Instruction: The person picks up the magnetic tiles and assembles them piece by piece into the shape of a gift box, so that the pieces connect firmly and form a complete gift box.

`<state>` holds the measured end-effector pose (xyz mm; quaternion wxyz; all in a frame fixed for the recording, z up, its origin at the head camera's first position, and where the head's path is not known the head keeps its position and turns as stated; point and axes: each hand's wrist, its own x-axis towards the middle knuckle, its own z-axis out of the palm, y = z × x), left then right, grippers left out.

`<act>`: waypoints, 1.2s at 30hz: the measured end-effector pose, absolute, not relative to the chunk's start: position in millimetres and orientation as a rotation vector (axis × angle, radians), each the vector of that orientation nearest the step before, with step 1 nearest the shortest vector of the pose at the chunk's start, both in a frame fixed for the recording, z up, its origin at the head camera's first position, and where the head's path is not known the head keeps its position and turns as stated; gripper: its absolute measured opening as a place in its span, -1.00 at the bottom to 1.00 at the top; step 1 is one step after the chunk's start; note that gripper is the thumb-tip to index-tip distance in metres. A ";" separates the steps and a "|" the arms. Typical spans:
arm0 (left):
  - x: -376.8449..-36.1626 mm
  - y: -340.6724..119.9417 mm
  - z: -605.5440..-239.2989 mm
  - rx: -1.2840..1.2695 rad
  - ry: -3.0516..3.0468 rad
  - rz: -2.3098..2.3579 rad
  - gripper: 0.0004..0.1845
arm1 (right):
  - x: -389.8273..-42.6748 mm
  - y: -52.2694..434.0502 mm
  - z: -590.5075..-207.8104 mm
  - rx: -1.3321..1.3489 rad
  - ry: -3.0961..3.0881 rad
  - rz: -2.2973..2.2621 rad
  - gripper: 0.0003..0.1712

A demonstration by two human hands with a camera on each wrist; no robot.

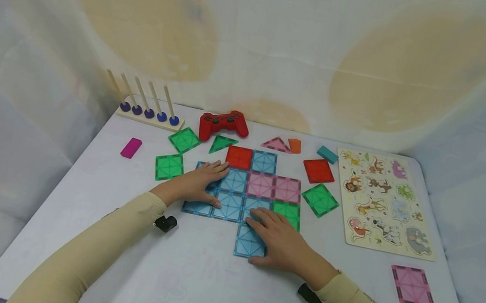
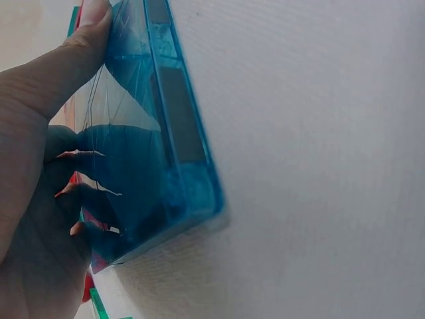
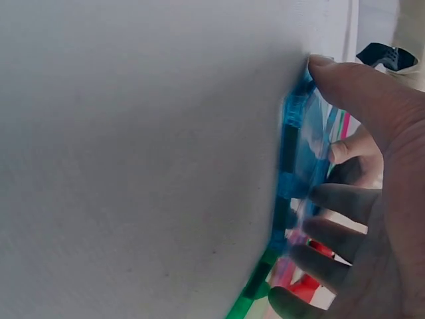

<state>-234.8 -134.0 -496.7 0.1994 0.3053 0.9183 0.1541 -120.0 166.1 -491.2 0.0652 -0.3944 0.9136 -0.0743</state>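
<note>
Translucent magnetic tiles lie edge to edge in the middle of the table: several blue tiles [image 1: 228, 206], pink tiles [image 1: 287, 189], a red tile [image 1: 239, 157] and a green tile [image 1: 287, 212]. My left hand [image 1: 197, 182] rests over the blue ones on the left side, fingers spread and thumb on a tile face, as the left wrist view shows. Over the front of the group, my right hand [image 1: 279, 242] lies with extended fingers on blue tiles; its thumb is beside the front blue tile [image 1: 247, 243]. The right wrist view shows that thumb at a blue tile's edge [image 3: 290, 149].
Loose green tiles [image 1: 169, 166] and a red tile [image 1: 319, 171] lie around the group. Behind are a red game controller [image 1: 223, 123] and a peg stand [image 1: 149, 119]. An animal puzzle board [image 1: 384, 204] and a pink tile [image 1: 413, 286] are at right, a magenta block [image 1: 131, 148] at left.
</note>
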 end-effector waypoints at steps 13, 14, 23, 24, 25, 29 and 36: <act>-234.5 -135.1 -497.5 0.843 2.570 0.450 0.17 | -122.8 180.2 -491.2 -1.145 2.700 -0.250 0.02; -234.6 -135.2 -497.5 0.846 2.571 0.450 0.17 | -123.2 183.8 -490.5 -1.126 2.699 -0.271 0.00; -232.5 -135.8 -495.3 0.850 2.566 0.463 0.17 | -123.6 239.1 -484.5 -0.913 2.800 -0.474 -0.20; -232.4 -136.0 -495.2 0.848 2.567 0.459 0.17 | -122.7 247.1 -483.2 -0.885 2.815 -0.479 -0.22; -232.2 -136.1 -494.9 0.845 2.567 0.456 0.18 | -122.0 255.1 -481.2 -0.860 2.826 -0.486 -0.23; -231.8 -136.6 -494.2 0.843 2.571 0.446 0.18 | -116.2 288.6 -475.5 -0.734 2.858 -0.502 -0.25; -233.8 -136.2 -496.5 0.857 2.570 0.455 0.18 | -100.1 344.6 -470.4 -0.482 2.895 -0.486 -0.21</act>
